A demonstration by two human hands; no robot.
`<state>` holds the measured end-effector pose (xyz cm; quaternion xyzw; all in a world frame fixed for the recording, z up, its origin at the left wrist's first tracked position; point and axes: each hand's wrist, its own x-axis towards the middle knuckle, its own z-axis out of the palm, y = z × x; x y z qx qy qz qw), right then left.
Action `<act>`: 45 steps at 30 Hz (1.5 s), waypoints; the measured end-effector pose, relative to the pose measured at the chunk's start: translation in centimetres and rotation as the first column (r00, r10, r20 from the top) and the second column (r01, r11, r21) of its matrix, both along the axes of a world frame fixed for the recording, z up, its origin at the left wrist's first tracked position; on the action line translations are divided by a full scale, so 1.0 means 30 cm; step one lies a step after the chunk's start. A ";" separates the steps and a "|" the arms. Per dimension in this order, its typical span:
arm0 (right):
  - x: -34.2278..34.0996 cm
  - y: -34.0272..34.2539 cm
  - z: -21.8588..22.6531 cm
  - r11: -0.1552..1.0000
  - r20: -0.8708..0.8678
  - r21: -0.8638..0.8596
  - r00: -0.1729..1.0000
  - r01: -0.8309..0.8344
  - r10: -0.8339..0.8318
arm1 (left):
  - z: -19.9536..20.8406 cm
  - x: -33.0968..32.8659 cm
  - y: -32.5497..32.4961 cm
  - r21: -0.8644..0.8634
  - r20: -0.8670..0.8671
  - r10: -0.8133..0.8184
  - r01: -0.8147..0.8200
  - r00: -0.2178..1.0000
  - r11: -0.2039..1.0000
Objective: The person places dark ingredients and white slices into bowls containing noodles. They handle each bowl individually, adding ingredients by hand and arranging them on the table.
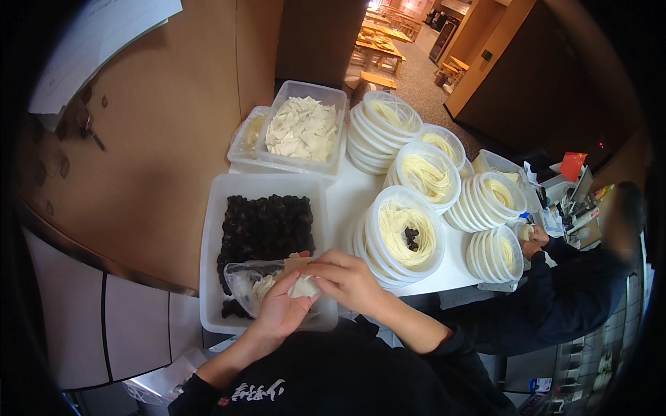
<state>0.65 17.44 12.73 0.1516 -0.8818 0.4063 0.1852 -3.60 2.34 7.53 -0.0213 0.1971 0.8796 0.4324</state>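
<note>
My left hand (283,310) is turned palm up over the large bin, its fingers curled around a few white flat pieces (303,287). My right hand (352,283) meets it from the right, fingertips pressed together on the same pieces. A small tan flat piece (297,263) shows just beyond the fingers. Under my hands, a clear plastic bag (244,279) with more whitish pieces lies in the translucent bin (211,229). Dark, lumpy food pieces (267,225), perhaps black fungus, cover much of that bin's bottom.
Beyond it stands a tub (341,111) of white flat strips. Stacked round bowls (378,267) of pale noodles fill the white table's (451,267) right side; the nearest top bowl also holds dark pieces. At right a co-worker's hands (534,239) work beside other bowls. A brown wall (159,139) borders the left.
</note>
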 end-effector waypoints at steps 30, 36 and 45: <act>0.178 0.633 0.104 0.660 0.176 0.418 0.658 0.624 -0.733 | -0.010 -0.003 -0.007 -0.008 -0.004 -0.037 0.037 0.999 0.999; 0.215 0.721 0.001 0.668 0.462 0.344 0.500 0.660 -0.732 | -0.012 0.002 0.009 -0.064 -0.058 -0.036 0.032 0.998 0.997; 0.427 0.729 0.116 0.501 0.496 -0.344 0.607 0.794 -0.621 | -0.007 0.001 0.017 -0.130 -0.111 -0.023 0.009 0.994 0.991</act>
